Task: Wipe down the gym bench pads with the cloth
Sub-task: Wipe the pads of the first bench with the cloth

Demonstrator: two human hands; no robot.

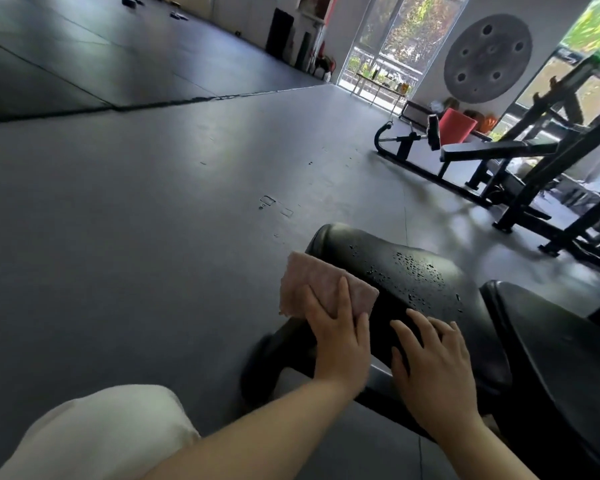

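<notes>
Left hand (340, 327) presses folded pink cloth (321, 289) flat-fingered on left edge of wet black vinyl bench pad (413, 271), long axis running away; right hand (433, 362) spread flat beside; grey floor (153, 202) open leftward.

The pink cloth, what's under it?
The pink cloth lies over the left edge of the black seat pad, pressed down by the left hand. Water droplets dot the bare pad beside it. Whether it's wet under the cloth is hidden.
</notes>
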